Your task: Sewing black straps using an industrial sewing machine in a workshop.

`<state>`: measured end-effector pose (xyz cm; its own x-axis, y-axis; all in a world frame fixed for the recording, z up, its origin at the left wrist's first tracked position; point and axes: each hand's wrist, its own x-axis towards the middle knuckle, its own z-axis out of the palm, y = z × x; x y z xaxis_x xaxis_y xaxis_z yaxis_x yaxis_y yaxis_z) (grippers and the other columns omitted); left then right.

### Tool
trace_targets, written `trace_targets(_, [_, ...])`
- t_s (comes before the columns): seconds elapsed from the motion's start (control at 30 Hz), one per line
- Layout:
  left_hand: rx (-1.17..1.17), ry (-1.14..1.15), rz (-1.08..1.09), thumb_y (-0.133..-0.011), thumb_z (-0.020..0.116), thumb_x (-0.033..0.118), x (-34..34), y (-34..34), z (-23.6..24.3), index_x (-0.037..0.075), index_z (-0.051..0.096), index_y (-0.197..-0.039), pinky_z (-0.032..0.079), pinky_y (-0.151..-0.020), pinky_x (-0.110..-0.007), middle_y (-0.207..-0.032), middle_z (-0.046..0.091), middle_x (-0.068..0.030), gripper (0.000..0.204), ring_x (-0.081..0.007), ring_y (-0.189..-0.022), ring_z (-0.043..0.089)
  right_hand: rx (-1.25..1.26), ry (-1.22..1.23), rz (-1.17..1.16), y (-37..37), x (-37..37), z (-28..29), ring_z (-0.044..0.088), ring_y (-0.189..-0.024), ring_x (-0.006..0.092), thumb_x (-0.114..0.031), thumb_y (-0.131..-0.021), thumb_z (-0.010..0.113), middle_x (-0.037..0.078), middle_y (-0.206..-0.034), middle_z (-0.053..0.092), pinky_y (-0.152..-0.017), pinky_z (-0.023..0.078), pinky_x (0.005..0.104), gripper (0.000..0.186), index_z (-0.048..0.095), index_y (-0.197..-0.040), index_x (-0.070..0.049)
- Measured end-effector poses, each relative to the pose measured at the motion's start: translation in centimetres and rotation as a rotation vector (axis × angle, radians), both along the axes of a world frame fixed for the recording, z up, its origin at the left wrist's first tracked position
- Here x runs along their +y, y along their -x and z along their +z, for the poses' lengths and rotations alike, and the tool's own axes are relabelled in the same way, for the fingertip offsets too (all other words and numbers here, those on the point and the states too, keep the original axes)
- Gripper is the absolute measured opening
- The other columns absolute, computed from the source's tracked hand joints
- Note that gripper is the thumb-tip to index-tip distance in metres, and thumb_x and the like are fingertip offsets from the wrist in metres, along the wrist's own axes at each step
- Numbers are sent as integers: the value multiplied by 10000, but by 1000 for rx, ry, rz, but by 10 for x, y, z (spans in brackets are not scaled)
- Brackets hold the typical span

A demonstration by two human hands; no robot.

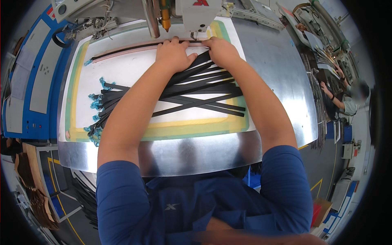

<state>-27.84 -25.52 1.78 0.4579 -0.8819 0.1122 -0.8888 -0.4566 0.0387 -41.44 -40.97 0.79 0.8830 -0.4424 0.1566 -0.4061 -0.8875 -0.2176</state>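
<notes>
A long narrow black strip (pixel 126 50) lies along a pink guide strip (pixel 141 48) at the far side of the white work sheet. My left hand (pixel 173 54) rests on it, fingers spread and thumb apart. Close to the machine head, my right hand (pixel 222 52) has its fingers closed at the strip's right end; the fingertips partly cover it. Nearer to me, under my arms, several loose black strips (pixel 200 90) lie crossed in a pile. Crumpled light-blue pieces (pixel 96 102) sit at their left ends.
Above the sheet hang a white machine head (pixel 200 16), a brass-coloured nozzle (pixel 165 18) and a metal post (pixel 151 20). Yellow and green tape (pixel 188 128) borders the sheet on a shiny metal table (pixel 277 81). A blue cabinet (pixel 34 77) stands left; another person (pixel 351 100) works at far right.
</notes>
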Motion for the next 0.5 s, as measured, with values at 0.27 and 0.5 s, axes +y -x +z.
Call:
trace_targets(0.27, [-7,-79,47,-941,588,658,-2,3,8,227,642,-1429,456,-1087,-500,-1391,596,-210,654,-407,-1285,591,-64,-90,74,8,1,3,677,-1094,371,-53,-915,593,144,-1154,729,-943,543,461,321,690,-1215,-113])
trace_targets(0.5, [22,-68,57,-932,596,662,5,-4,7,222,646,-1425,447,-1100,-519,-1413,587,-221,663,-420,-1311,574,-101,-98,124,13,1,-6,678,-1095,367,-79,-905,632,135,-1179,719,-933,545,471,307,682,-1208,-100])
